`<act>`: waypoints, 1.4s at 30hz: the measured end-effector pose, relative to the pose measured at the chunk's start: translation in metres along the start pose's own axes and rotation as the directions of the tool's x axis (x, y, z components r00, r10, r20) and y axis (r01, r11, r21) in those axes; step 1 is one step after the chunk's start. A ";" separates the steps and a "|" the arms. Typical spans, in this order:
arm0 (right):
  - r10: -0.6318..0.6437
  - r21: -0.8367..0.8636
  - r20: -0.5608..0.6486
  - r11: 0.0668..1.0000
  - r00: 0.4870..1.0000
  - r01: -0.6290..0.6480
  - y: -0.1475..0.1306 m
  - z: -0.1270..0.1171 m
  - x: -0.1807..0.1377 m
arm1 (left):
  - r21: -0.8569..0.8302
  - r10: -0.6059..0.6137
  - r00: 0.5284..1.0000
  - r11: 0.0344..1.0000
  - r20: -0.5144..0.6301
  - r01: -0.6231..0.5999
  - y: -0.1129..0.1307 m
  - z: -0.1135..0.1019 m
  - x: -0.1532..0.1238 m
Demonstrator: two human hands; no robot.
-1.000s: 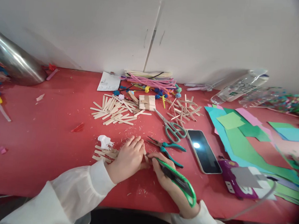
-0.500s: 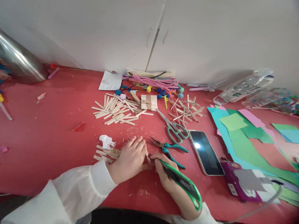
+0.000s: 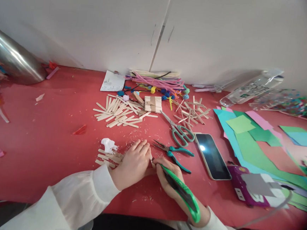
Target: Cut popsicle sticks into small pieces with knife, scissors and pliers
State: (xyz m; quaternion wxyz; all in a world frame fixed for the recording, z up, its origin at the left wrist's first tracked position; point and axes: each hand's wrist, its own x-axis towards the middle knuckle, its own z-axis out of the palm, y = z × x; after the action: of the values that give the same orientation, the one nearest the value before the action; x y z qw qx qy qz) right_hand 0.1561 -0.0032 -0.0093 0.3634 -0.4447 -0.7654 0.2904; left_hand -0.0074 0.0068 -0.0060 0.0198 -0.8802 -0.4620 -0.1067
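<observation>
My right hand (image 3: 168, 174) is closed around a green utility knife (image 3: 183, 191); its tip points up-left toward a wooden craft stick (image 3: 151, 161). Beside it, my left hand (image 3: 133, 163) bears down on that stick, fingers bent and close together. Most of the stick is hidden under the fingers. Several craft sticks (image 3: 104, 157) lie at the left hand's wrist side, just below a crumpled white scrap (image 3: 109, 145). Fine wood shavings are strewn around both hands. Teal-handled pliers (image 3: 174, 154) rest just beyond the right hand.
Grey-green scissors (image 3: 180, 133) and a phone (image 3: 213, 157) lie to the right, near a purple power block (image 3: 243, 187) and coloured paper (image 3: 262, 152). Farther back are a loose craft-stick pile (image 3: 119, 112), a banded stick bundle (image 3: 153, 104), pipe cleaners (image 3: 158, 82) and a plastic bottle (image 3: 251, 89).
The utility knife has rolled in my right hand, its back end shifting slightly left and down, so its edge now faces up more. My left hand stays in place.
</observation>
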 end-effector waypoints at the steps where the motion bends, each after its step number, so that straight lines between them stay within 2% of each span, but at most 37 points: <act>1: 0.000 -0.003 0.007 1.000 1.000 0.000 0.002 0.000 0.001 | -0.002 0.001 1.000 1.000 0.002 -0.001 0.000 0.000 0.000; 14: 0.061 -0.004 -0.063 0.998 0.996 -0.062 -0.002 -0.008 -0.005 | 0.005 -0.022 1.000 1.000 -0.001 0.022 0.003 -0.003 0.003; 21: 0.075 -0.002 -0.018 0.997 0.997 -0.075 -0.014 -0.012 0.000 | -0.003 -0.025 1.000 1.000 -0.004 0.025 0.002 0.001 0.002; 26: 0.071 0.003 0.012 0.998 0.997 -0.071 -0.012 -0.011 0.001 | -0.005 -0.023 1.000 1.000 0.002 0.023 0.002 0.003 0.001; 42: 0.084 -0.044 -0.006 0.995 0.996 -0.084 -0.024 -0.016 0.000 | 0.002 -0.026 1.000 1.000 0.010 0.026 0.003 -0.001 0.001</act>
State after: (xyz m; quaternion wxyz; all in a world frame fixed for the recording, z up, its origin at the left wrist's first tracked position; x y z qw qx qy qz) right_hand 0.1580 -0.0114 0.0182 0.3425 -0.4853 -0.7514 0.2874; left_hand -0.0050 0.0058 -0.0049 0.0169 -0.8745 -0.4738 -0.1021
